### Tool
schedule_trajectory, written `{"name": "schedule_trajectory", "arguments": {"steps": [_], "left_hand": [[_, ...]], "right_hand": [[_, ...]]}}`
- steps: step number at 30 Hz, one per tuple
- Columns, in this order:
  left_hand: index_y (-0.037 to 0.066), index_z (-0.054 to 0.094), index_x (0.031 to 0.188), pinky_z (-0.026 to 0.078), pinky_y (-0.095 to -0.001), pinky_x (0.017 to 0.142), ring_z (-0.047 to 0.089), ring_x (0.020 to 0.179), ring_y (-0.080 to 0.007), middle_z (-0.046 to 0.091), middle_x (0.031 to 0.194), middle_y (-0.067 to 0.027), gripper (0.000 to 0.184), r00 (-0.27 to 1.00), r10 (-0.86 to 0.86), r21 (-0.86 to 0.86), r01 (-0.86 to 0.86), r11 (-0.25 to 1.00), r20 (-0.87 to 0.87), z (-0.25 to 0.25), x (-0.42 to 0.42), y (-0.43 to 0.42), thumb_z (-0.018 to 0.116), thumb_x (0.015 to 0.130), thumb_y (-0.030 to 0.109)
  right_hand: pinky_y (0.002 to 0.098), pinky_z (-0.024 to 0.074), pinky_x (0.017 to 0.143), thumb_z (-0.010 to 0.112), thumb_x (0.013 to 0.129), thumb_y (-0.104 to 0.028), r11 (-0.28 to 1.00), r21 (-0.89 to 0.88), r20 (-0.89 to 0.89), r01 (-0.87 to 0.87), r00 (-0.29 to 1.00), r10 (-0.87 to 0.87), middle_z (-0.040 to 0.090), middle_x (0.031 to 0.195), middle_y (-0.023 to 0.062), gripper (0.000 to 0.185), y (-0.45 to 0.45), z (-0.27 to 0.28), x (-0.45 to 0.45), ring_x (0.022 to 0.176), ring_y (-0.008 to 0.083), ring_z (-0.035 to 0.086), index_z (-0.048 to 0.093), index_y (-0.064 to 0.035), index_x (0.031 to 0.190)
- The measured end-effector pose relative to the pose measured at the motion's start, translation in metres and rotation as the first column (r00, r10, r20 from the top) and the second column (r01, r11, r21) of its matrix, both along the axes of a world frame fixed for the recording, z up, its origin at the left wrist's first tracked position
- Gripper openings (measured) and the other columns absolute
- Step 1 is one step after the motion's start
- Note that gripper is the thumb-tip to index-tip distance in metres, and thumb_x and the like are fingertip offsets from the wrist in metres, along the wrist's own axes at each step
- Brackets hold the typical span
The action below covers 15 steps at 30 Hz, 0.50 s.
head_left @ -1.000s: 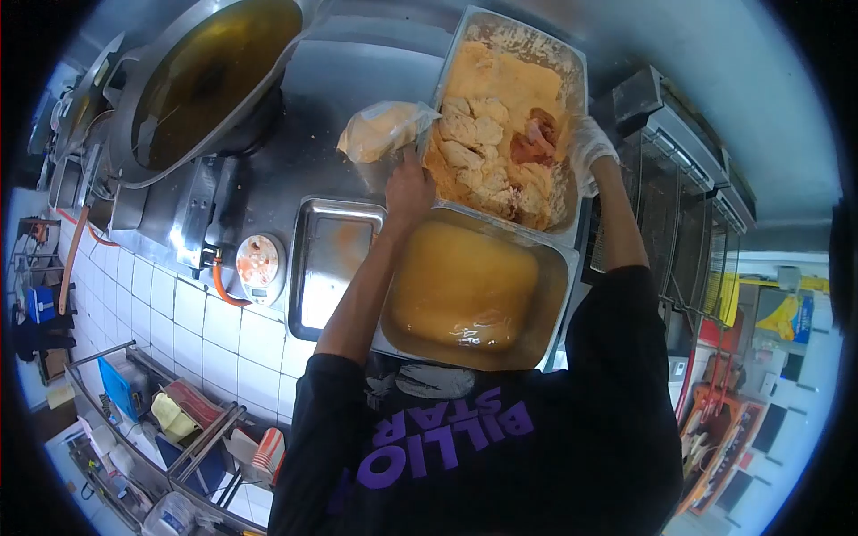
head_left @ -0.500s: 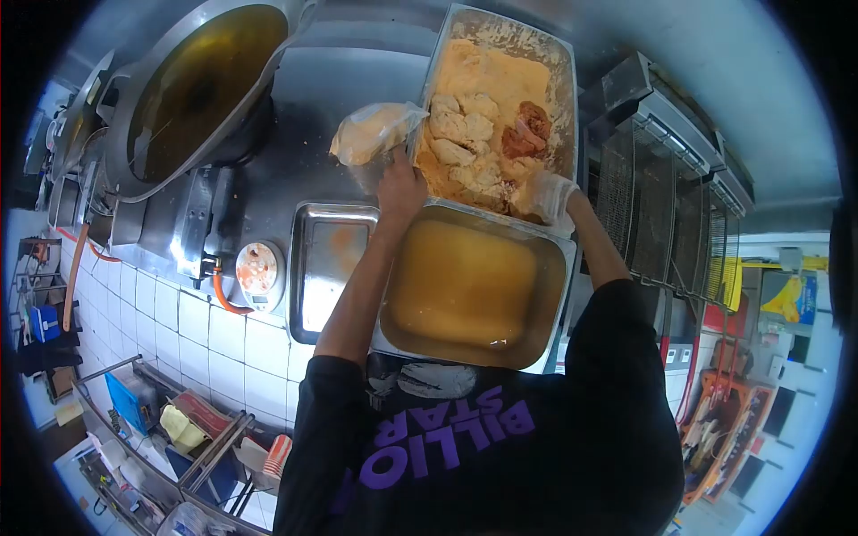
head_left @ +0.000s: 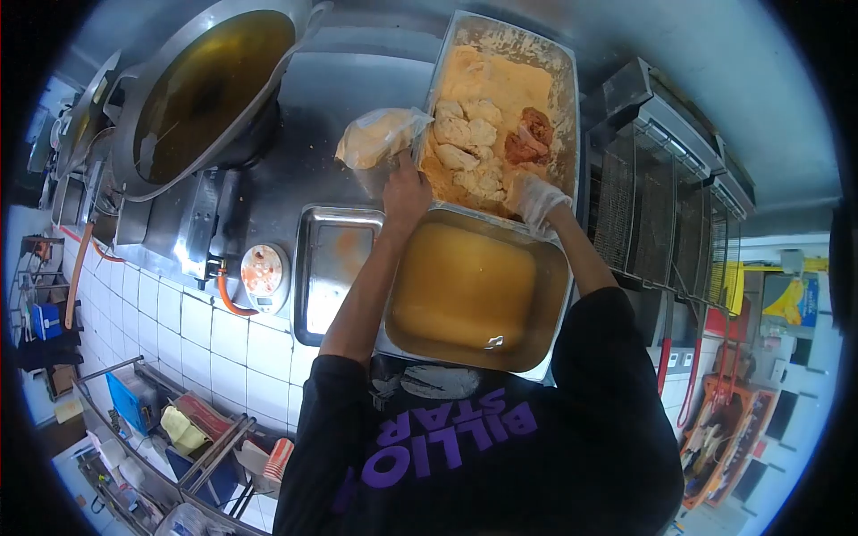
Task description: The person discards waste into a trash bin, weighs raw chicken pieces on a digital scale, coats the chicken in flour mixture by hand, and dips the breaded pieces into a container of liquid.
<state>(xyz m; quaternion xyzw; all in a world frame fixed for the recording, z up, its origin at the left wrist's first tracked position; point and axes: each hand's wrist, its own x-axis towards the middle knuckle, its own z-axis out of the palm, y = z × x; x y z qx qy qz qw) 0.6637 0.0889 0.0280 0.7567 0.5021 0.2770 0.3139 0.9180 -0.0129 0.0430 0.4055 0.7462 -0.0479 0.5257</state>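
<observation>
At the left rim of the deep metal pan (head_left: pixel 576 98), my left hand (head_left: pixel 407 189) has its fingers closed against a clear plastic bag (head_left: pixel 375 138) of pale orange powder. My right hand (head_left: pixel 538 198) wears a clear plastic glove and reaches into the pan's near right corner. Its fingertips are coated or buried in orange breading powder (head_left: pixel 500 71), so their grip is hidden. Several pale, flour-coated pieces (head_left: pixel 469 134) lie in the middle of the powder. A reddish-brown, wet-looking piece (head_left: pixel 529 136) lies right of them, just beyond my right hand.
A pan of yellowish liquid (head_left: pixel 465 290) stands nearest my body. Left of it are a shallow metal tray (head_left: pixel 308 268) and a round, smeared scale (head_left: pixel 264 275). A large wok of dark oil (head_left: pixel 214 89) is at the back left. Wire baskets (head_left: pixel 657 205) hang at right.
My right hand has moved left and slightly inward over the pan's near right corner, its fingers now in the powder. My left hand stays by the bag. The view has shifted slightly.
</observation>
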Motion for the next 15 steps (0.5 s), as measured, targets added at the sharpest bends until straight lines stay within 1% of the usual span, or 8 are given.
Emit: {"name": "schedule_trajectory", "arguments": {"steps": [3,6,8,9,11,13,14,15], "left_hand": [[0.002,0.033,0.124,0.045,-0.0563,0.075,0.058,0.079,-0.0486,0.059,0.085,-0.0316,0.050,0.999,0.007,-0.018,-0.008,1.000,-0.034,0.000,0.002,-0.001,0.052,0.077,0.009],[0.002,0.033,0.124,0.045,-0.0557,0.075,0.058,0.080,-0.0483,0.059,0.086,-0.0315,0.050,0.998,0.000,-0.030,-0.002,1.000,-0.056,0.002,0.002,-0.002,0.052,0.078,0.009],[0.001,0.034,0.122,0.046,-0.0553,0.075,0.058,0.081,-0.0481,0.059,0.086,-0.0312,0.048,0.996,0.026,0.004,-0.025,1.000,-0.085,0.005,0.002,-0.004,0.053,0.078,0.009],[0.001,0.034,0.122,0.046,-0.0553,0.075,0.058,0.081,-0.0481,0.059,0.086,-0.0312,0.048,0.996,0.022,0.009,-0.022,1.000,-0.086,0.006,0.002,-0.004,0.053,0.078,0.009],[0.001,0.035,0.120,0.046,-0.0549,0.075,0.058,0.081,-0.0480,0.059,0.086,-0.0312,0.047,0.996,0.005,-0.033,-0.008,0.999,-0.093,0.008,0.001,-0.003,0.053,0.078,0.009],[0.001,0.034,0.120,0.046,-0.0549,0.075,0.058,0.081,-0.0481,0.059,0.086,-0.0313,0.047,0.995,0.016,-0.023,-0.019,1.000,-0.097,0.009,0.001,-0.002,0.053,0.078,0.009],[0.001,0.034,0.120,0.046,-0.0548,0.075,0.058,0.081,-0.0482,0.059,0.086,-0.0315,0.047,0.995,0.021,-0.021,-0.023,1.000,-0.102,0.008,0.002,-0.003,0.053,0.078,0.009],[0.001,0.034,0.120,0.046,-0.0548,0.075,0.058,0.081,-0.0482,0.059,0.086,-0.0315,0.047,0.995,0.021,-0.022,-0.023,0.999,-0.100,0.007,0.002,-0.002,0.053,0.078,0.009]], "right_hand": [[0.0309,0.0438,0.075,0.054,0.081,-0.022,1.000,0.013,-0.032,0.011,0.999,-0.010,0.062,0.095,0.0050,0.016,-0.009,-0.004,0.008,0.087,0.0195,0.057,0.064,-0.0120,0.089],[0.0324,0.0447,0.076,0.051,0.084,-0.024,0.999,-0.040,-0.039,0.008,0.999,-0.009,0.061,0.098,0.0053,0.020,-0.008,-0.001,0.004,0.087,0.0195,0.057,0.063,-0.0106,0.094],[0.0334,0.0453,0.077,0.049,0.086,-0.025,0.997,-0.070,-0.050,0.012,0.999,-0.015,0.060,0.100,0.0055,0.023,-0.002,-0.004,-0.002,0.087,0.0195,0.057,0.062,-0.0096,0.097],[0.0339,0.0457,0.078,0.048,0.088,-0.026,0.998,-0.061,-0.070,0.030,0.997,-0.034,0.060,0.101,0.0056,0.024,0.002,-0.016,0.001,0.087,0.0195,0.057,0.061,-0.0091,0.099],[0.0337,0.0457,0.079,0.050,0.086,-0.027,0.995,0.048,-0.158,0.091,0.984,-0.083,0.061,0.100,0.0058,0.024,0.007,-0.046,0.011,0.086,0.0201,0.058,0.063,-0.0093,0.096],[0.0336,0.0458,0.080,0.052,0.085,-0.027,0.977,0.149,-0.245,0.151,0.963,-0.111,0.062,0.098,0.0060,0.023,0.014,-0.077,0.028,0.086,0.0206,0.059,0.064,-0.0094,0.094],[0.0306,0.0463,0.076,0.050,0.085,-0.021,0.975,0.136,-0.264,0.175,0.955,-0.135,0.062,0.097,0.0044,0.018,0.015,-0.077,0.030,0.086,0.0178,0.059,0.064,-0.0100,0.091],[0.0291,0.0465,0.074,0.049,0.086,-0.017,0.974,0.128,-0.271,0.189,0.951,-0.149,0.062,0.096,0.0036,0.016,0.015,-0.077,0.033,0.087,0.0164,0.058,0.064,-0.0103,0.089]]}}
